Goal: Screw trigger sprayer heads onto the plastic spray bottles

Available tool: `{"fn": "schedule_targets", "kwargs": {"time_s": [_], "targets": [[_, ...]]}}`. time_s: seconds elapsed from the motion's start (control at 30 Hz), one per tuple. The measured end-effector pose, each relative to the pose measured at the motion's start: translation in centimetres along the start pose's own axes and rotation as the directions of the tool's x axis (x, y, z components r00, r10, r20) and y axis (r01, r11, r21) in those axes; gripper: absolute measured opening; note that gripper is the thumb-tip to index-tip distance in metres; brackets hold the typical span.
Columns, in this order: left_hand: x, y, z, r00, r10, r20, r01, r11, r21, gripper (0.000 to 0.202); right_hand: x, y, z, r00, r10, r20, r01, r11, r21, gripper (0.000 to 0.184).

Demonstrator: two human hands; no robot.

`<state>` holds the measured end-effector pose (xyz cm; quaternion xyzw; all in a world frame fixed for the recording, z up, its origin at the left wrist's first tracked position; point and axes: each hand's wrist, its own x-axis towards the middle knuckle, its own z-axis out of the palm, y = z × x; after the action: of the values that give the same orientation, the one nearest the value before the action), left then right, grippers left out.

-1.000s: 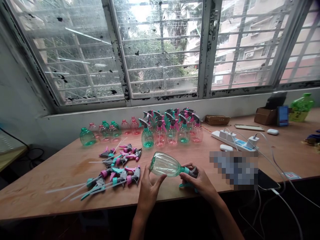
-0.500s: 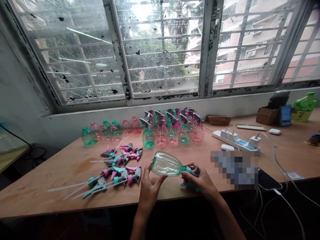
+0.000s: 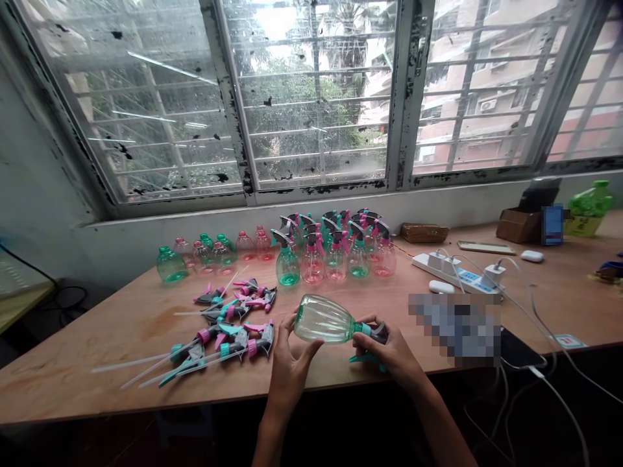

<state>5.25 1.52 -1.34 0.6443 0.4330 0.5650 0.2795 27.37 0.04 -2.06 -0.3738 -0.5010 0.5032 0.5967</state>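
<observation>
A clear green spray bottle (image 3: 324, 319) lies sideways between my hands, above the table's front edge. My left hand (image 3: 293, 347) grips its rounded base, thumb below and fingers behind. At the neck, my right hand (image 3: 384, 347) is closed around the grey and teal trigger sprayer (image 3: 362, 329), whose teal trigger points downward. To the left, several loose trigger sprayers (image 3: 233, 340) in pink, teal and grey lie with their clear tubes pointing left. Farther back are several open bottles without sprayers (image 3: 171, 266), green and pink, and a group of bottles fitted with sprayers (image 3: 311, 263).
A white power strip (image 3: 457, 275) with plugs and cables lies at the right. Near it are a black phone (image 3: 520, 350), a blurred patch and white earbud cases (image 3: 442, 287). A brown box (image 3: 520, 224) and a green jug (image 3: 590, 211) stand at the back right.
Both hands keep the same hold on the bottle and sprayer. The whole view has shifted very slightly; nothing else has visibly moved.
</observation>
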Motion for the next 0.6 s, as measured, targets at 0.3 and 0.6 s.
{"fn": "schedule_targets", "kwargs": {"time_s": [0.3, 0.6], "targets": [[0.02, 0.18, 0.07, 0.999, 0.004, 0.042, -0.007, 0.998, 0.055, 0.052, 0.27, 0.20, -0.04, 0.999, -0.044, -0.021, 0.045, 0.998, 0.049, 0.042], [-0.06, -0.07, -0.08, 1.000, -0.021, 0.018, 0.020, 0.997, 0.070, 0.075, 0.06, 0.31, -0.22, 1.000, -0.019, 0.022, 0.019, 1.000, 0.003, 0.043]]}}
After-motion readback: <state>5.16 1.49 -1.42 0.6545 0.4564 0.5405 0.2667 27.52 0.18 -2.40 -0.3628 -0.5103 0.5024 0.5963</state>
